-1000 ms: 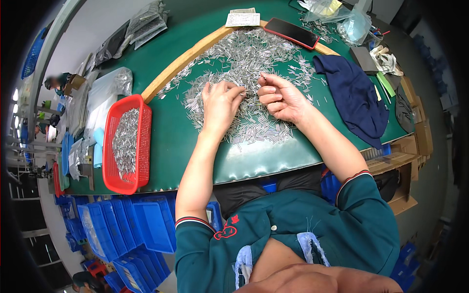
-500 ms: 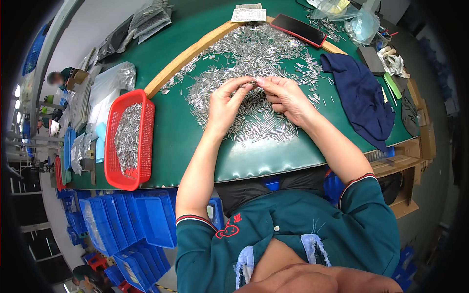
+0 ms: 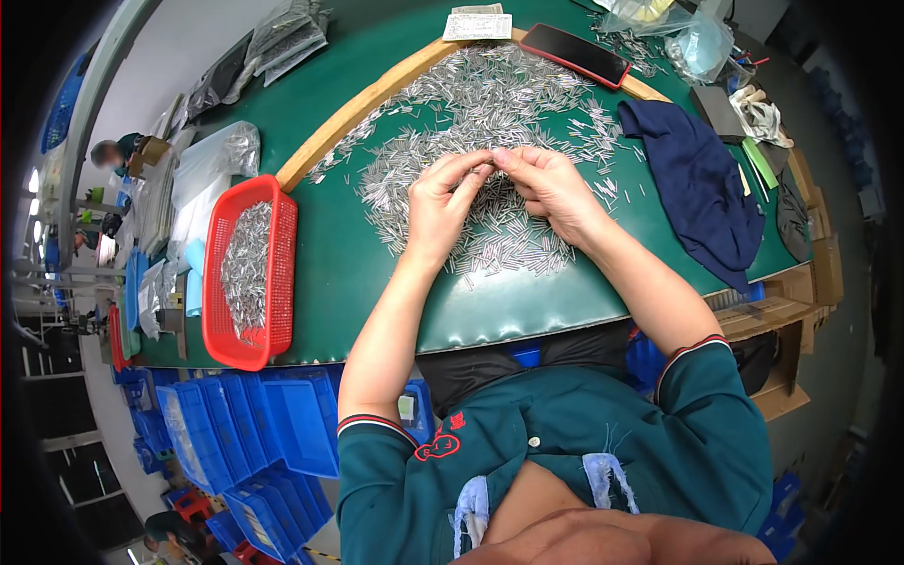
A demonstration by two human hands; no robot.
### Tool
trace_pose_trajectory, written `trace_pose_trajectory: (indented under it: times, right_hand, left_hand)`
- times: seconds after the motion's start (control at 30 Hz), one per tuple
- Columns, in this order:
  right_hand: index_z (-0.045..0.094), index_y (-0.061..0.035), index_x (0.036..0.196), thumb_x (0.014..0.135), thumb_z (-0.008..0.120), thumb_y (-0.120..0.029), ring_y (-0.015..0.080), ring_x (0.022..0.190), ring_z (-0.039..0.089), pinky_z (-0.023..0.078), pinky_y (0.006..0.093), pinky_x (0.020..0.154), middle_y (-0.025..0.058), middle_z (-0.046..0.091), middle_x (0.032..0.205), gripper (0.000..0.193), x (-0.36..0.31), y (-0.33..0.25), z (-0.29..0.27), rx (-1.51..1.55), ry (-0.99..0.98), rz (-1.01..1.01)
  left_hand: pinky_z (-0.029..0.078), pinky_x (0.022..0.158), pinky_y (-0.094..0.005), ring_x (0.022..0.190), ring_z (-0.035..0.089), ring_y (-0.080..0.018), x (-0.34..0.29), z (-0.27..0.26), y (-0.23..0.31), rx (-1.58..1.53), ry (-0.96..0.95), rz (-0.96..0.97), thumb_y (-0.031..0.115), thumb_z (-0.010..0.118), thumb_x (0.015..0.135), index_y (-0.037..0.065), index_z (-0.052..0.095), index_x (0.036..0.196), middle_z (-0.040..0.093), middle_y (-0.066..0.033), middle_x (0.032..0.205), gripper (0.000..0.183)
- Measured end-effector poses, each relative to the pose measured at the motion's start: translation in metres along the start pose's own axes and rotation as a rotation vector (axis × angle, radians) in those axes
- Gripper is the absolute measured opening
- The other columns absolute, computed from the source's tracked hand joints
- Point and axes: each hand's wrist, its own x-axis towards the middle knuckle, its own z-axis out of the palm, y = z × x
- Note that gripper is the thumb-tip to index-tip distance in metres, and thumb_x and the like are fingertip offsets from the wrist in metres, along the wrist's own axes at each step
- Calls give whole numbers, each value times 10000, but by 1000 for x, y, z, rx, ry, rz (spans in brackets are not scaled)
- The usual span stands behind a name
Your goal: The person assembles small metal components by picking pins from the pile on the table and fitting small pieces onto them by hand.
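Over a wide heap of small silvery metal pins point(image 3: 405, 179), my two hands meet with their fingertips together. Thumb and fingers of my left hand point(image 3: 441, 202) are pinched, and so are those of my right hand point(image 3: 551, 188). Whatever sits between the fingertips is too small and too covered to make out. Beneath and around both hands, pins lie scattered on the green tabletop point(image 3: 344, 273). To the left, a red plastic basket point(image 3: 287, 282) holds many more metal pins point(image 3: 247, 273).
A bent wooden strip point(image 3: 367, 104) borders the heap's far side. By it lie a paper slip point(image 3: 477, 27) and a phone point(image 3: 576, 55). Dark blue cloth point(image 3: 692, 188) lies right, plastic bags point(image 3: 202, 169) left. Blue bins point(image 3: 297, 424) stand below the table edge. A co-worker point(image 3: 118, 153) is far left.
My left hand has shifted very slightly to the right, fingertips still meeting those of my right hand. The pin heap and basket look the same.
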Motion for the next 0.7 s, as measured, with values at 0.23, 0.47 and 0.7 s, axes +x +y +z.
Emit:
trace_pose_trajectory:
  times: [0.23,0.47,0.7]
  right_hand:
    - [563,-88,796,813,588,-309,-12,417,205,121,172,354,-106,325,538,224,2,3,-1,-63,37,-19]
    - [614,-2,905,844,549,-254,51,775,492,384,192,709,27,596,835,267,0,2,-1,-56,56,-118]
    - [615,-36,895,877,493,-266,-17,418,215,151,156,360,-106,323,534,261,1,4,4,-48,47,-213]
  left_hand:
    - [456,690,-233,775,580,-141,-2,2,0,184,18,104,-7,581,764,34,618,959,602,-82,844,202]
    - [459,708,-233,780,573,-125,-2,3,4,1,16,-29,29,559,800,28,610,988,615,-79,902,195]
    - [457,721,-214,781,566,-96,1,1,8,-463,7,-328,80,535,833,13,590,1024,619,-64,913,210]
